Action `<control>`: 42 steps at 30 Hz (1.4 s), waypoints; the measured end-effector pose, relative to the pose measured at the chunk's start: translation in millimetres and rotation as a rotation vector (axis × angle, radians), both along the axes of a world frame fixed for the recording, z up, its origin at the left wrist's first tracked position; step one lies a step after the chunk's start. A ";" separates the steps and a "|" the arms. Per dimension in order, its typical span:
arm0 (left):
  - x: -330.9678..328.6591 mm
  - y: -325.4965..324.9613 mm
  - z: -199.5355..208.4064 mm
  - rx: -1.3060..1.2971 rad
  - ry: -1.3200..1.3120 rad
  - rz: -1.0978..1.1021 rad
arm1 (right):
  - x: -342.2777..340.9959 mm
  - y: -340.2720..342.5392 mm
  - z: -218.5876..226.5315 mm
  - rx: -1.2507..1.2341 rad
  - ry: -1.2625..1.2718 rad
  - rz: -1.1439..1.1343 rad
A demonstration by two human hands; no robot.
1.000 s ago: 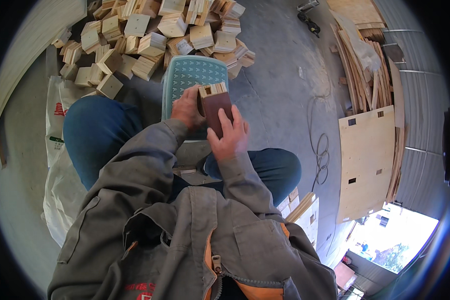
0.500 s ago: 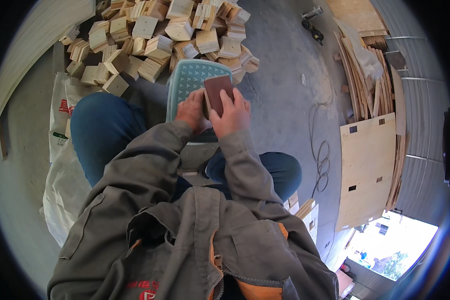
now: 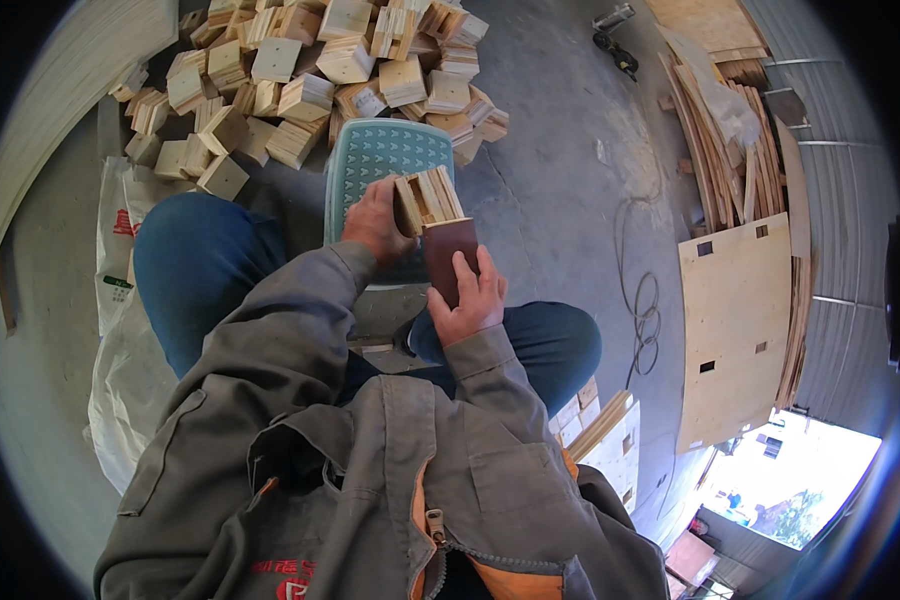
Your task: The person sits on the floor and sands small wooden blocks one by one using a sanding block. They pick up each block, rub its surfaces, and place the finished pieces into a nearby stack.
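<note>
My left hand (image 3: 375, 222) is wrapped round the left side of a layered plywood block (image 3: 432, 196), held above a pale teal plastic stool (image 3: 368, 148). Slots or gaps between the layers show on the block's upper face. In my right hand (image 3: 473, 298) is a flat, reddish-brown sanding block (image 3: 451, 258). Its far end meets the near edge of the plywood block, and my fingers lie over its face. The underside of both pieces is hidden.
Beyond the stool lies a heap of similar plywood blocks (image 3: 345, 60). White plastic sacking (image 3: 120, 370) rests at my left. Plywood sheets (image 3: 735, 330) and wood strips lean along the right wall, with a cable (image 3: 642, 320) on the floor before them.
My right hand has drawn the sanding block back toward me, uncovering the plywood block's upper face. My left hand keeps its grip in nearly the same place.
</note>
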State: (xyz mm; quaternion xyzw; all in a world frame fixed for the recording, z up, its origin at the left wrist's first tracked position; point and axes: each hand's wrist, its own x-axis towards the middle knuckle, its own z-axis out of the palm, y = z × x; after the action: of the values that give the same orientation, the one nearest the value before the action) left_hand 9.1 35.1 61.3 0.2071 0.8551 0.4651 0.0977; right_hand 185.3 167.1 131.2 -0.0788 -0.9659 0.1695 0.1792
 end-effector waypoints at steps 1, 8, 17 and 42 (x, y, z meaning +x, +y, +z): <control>0.2 0.3 -1.6 0.002 0.019 0.012 | -2.0 0.1 0.5 0.002 0.004 0.005; -2.0 0.9 -5.8 0.026 0.043 0.022 | -5.1 5.0 0.8 0.004 0.038 0.039; -3.3 2.7 -8.8 0.038 -0.007 0.029 | -14.9 4.8 0.4 -0.048 0.071 0.124; -5.9 1.8 -2.0 0.004 -0.016 -0.003 | -35.3 4.1 3.0 -0.003 -0.043 0.038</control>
State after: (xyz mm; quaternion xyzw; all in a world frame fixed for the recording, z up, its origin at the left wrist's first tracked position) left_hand 3.2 36.8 59.2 0.2050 0.8531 0.4682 0.1046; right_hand 150.0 171.2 134.2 -0.0641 -0.9706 0.1724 0.1552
